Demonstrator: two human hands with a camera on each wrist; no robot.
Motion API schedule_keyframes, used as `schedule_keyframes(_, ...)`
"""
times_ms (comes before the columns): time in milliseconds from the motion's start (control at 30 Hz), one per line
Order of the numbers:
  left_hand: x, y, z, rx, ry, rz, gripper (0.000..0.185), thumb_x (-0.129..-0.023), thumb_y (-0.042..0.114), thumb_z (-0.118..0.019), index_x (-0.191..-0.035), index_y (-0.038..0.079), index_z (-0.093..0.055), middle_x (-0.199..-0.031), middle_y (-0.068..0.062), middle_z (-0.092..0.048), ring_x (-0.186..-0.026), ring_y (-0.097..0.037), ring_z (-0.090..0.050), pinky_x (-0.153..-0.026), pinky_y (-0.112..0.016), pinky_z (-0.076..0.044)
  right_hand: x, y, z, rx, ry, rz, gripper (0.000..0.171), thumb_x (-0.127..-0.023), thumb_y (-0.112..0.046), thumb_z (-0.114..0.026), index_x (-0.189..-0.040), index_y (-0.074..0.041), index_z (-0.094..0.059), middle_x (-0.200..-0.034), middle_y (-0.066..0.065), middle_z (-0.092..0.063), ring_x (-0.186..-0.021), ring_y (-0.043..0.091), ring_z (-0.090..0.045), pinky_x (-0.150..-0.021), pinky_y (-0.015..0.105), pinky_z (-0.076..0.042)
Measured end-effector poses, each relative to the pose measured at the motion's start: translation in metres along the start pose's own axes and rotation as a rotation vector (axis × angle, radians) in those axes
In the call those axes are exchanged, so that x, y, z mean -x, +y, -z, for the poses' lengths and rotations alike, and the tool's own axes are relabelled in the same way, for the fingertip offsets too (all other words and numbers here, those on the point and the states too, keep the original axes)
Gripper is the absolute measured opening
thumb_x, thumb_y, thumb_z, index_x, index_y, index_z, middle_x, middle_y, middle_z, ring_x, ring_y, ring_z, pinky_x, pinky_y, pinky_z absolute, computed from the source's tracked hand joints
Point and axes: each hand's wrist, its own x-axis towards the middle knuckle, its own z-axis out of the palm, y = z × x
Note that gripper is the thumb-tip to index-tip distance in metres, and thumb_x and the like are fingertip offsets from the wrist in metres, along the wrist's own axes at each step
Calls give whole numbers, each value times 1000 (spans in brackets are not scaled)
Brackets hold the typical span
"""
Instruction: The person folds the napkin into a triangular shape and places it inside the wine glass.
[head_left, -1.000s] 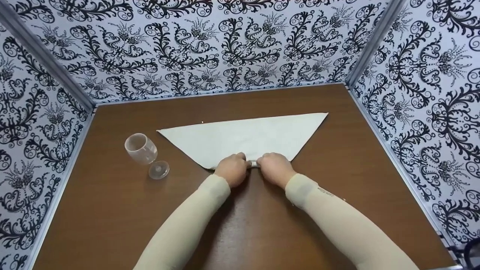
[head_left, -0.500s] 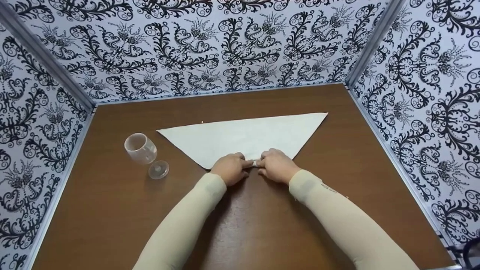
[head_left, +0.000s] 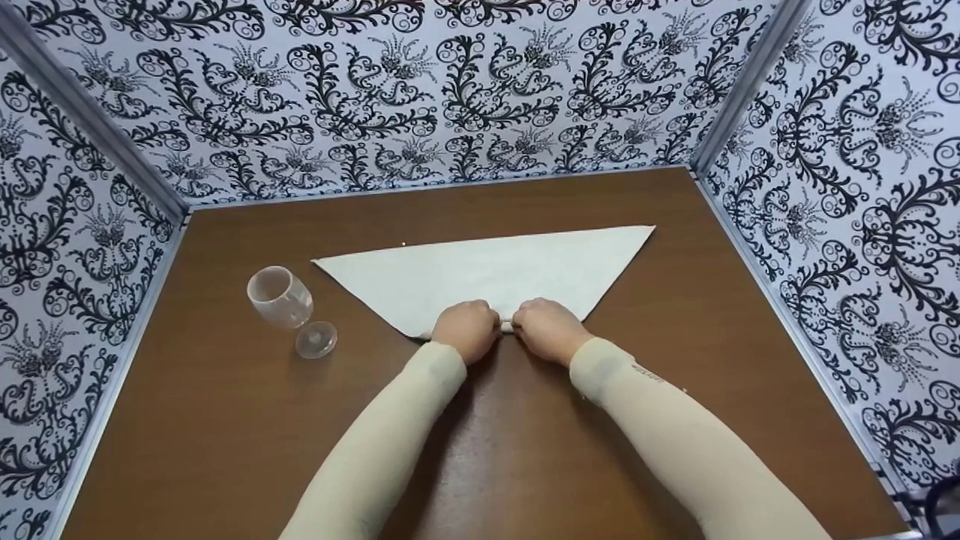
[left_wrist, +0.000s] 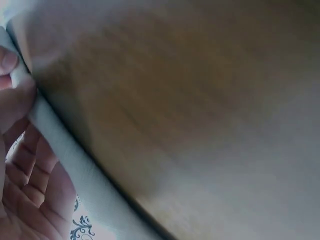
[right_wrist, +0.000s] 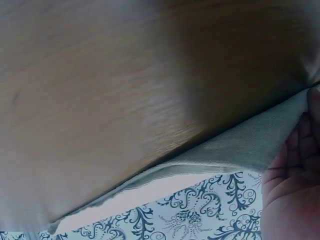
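A pale cloth napkin point(head_left: 480, 274) lies on the table with its long straight edge at the back and a pointed corner at each side. Its near edge is a narrow roll point(head_left: 507, 326), partly hidden under the hands. My left hand point(head_left: 465, 330) grips this roll left of its middle; in the left wrist view, the thumb and fingertips point(left_wrist: 9, 61) close on the cloth. My right hand point(head_left: 551, 328) holds the same roll just to the right, a short stretch of it showing between the hands. In the right wrist view, the right hand's fingers point(right_wrist: 305, 142) curl at the cloth's edge.
To the left of the napkin, a clear stemmed glass point(head_left: 289, 300) rests on the brown wooden table point(head_left: 480, 465). Patterned black-and-white walls point(head_left: 480, 90) enclose the table at the back and both sides.
Both hands loosened and spread their fingers along the roll half a second ago, and now they are curled over it again. The napkin's back edge and the glass stay in place.
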Motion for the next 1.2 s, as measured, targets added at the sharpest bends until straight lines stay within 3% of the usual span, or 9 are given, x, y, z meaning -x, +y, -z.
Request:
schedule_keyframes(300, 2, -3, 5, 117, -81, 66, 17, -103, 27, -68, -107, 20, -83, -103, -3, -80, -99, -25, -76, -89, -43, -61, 3, 0, 3, -72, -66, -5, 16, -103, -14, -66, -90, -7, -69, -89, 9, -69, -84, 29, -65, -82, 47, -54)
schedule_keyframes(467, 3, -5, 7, 216, -96, 131, 15, -104, 23, -67, -112, 20, -79, -108, -2, -80, -100, -26, -75, -91, -45, -60, -2, 2, 7, -158, -135, -94, 14, -103, -12, -64, -102, -7, -77, -100, 11, -75, -95, 30, -70, -91, 47, -56)
schedule_keyframes(567, 4, -4, 8, 180, -77, 108, 15, -104, 19, -65, -111, 20, -78, -106, -3, -79, -97, -27, -75, -89, -45, -60, -6, 3, 10, -219, -159, -158, 15, -103, -12, -65, -107, -8, -79, -106, 10, -78, -102, 30, -72, -95, 47, -57)
schedule_keyframes(733, 7, -3, 5, 21, -12, -3, 15, -100, 18, -68, -98, 17, -82, -96, -5, -74, -88, -27, -72, -80, -43, -61, -9, 4, 11, -257, -170, -217, 14, -104, -14, -64, -109, -9, -76, -107, 10, -78, -99, 29, -71, -91, 47, -57)
schedule_keyframes(833, 9, -2, 3, -92, 26, -53, 20, -101, 21, -66, -93, 15, -82, -96, -6, -69, -89, -29, -68, -79, -44, -59, -8, 2, 10, -213, -136, -217, 9, -103, -13, -66, -106, -11, -74, -104, 8, -77, -96, 28, -71, -89, 46, -57)
schedule_keyframes(967, 12, -1, 4, -173, 32, -75, 25, -104, 24, -61, -93, 13, -81, -100, -6, -68, -92, -30, -65, -81, -46, -56, -6, -3, 6, -55, -50, -133, 12, -100, -6, -67, -93, -8, -77, -95, 11, -72, -91, 32, -66, -86, 47, -55)
schedule_keyframes(1067, 13, -1, 6, -154, 11, -68, 28, -106, 24, -59, -94, 10, -80, -99, -7, -69, -91, -31, -67, -81, -46, -58, -4, -7, 3, 48, -24, -67, 17, -100, -5, -65, -87, -6, -76, -91, 12, -65, -86, 32, -61, -79, 46, -53)
schedule_keyframes(1200, 14, -2, 9, -105, -20, -29, 30, -106, 28, -60, -93, 8, -78, -96, -7, -69, -88, -30, -69, -78, -47, -60, 0, -11, 1, 91, -49, -22, 17, -104, -6, -61, -92, -5, -73, -92, 11, -65, -81, 29, -62, -71, 44, -53)
